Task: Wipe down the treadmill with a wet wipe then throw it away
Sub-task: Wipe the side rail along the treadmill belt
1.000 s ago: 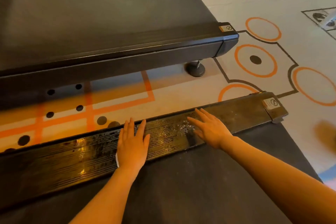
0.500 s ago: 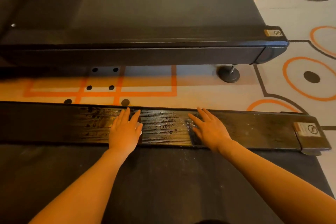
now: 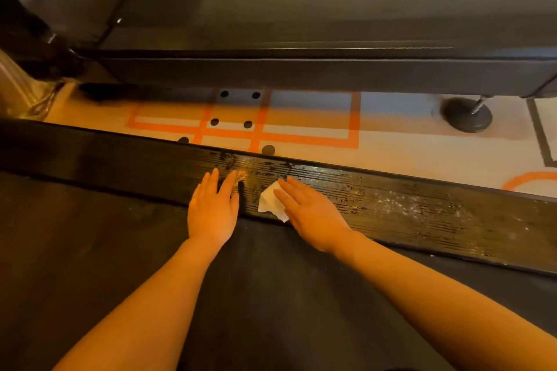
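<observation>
The treadmill's ribbed black side rail runs across the middle of the view, streaked wet, with pale specks toward the right. Its dark belt lies nearer me. A crumpled white wet wipe lies on the rail. My right hand presses flat on it with straight fingers and covers its right part. My left hand lies flat just to the wipe's left, fingers on the rail and palm over the belt's edge, not touching the wipe.
A second black treadmill stands parallel beyond a strip of floor with orange lines and black dots. Its round foot rests on the floor at the right. A dark machine base fills the far left.
The view swung left along the rail. My right hand moved left close to my left hand. The wipe, earlier showing at the edge of my left hand, now lies under my right.
</observation>
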Available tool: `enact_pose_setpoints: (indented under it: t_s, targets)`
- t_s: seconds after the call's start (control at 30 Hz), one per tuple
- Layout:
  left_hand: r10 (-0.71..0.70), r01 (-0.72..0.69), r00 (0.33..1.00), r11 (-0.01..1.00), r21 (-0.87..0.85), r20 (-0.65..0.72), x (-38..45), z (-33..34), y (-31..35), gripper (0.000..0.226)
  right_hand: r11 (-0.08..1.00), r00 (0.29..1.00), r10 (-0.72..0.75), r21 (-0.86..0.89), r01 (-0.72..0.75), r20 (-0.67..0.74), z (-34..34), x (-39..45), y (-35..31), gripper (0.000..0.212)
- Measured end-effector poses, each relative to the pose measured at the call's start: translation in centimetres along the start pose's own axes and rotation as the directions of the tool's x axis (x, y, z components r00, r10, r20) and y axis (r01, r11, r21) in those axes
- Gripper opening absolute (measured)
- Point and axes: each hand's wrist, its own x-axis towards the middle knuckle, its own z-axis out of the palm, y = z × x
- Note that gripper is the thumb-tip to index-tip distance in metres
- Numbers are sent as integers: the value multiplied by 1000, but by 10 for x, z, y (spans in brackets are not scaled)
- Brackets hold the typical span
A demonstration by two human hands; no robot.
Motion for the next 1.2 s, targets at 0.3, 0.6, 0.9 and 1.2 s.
enact_pose_setpoints:
  t_s: [0.3, 0.6, 0.9, 1.2]
  targets:
    - [-3, 1, 1000, 997, -73, -23, -3, 23, -18, 54, 992, 995, -76, -93, 81, 64, 30, 16, 1, 67]
    - [126, -137, 988, 979, -147, -86, 11, 33, 17, 53, 990, 998, 65, -124, -67, -22, 34, -5, 6, 59]
    - [149, -160, 984, 979, -128, -94, 21, 60, 52, 52, 961, 963, 250, -93, -259, -96, 35, -38, 33, 50]
    - [135, -148, 973, 987, -56, -186, 21, 72, 53, 53, 935, 937, 344, -64, -348, -61, 25, -18, 46, 51]
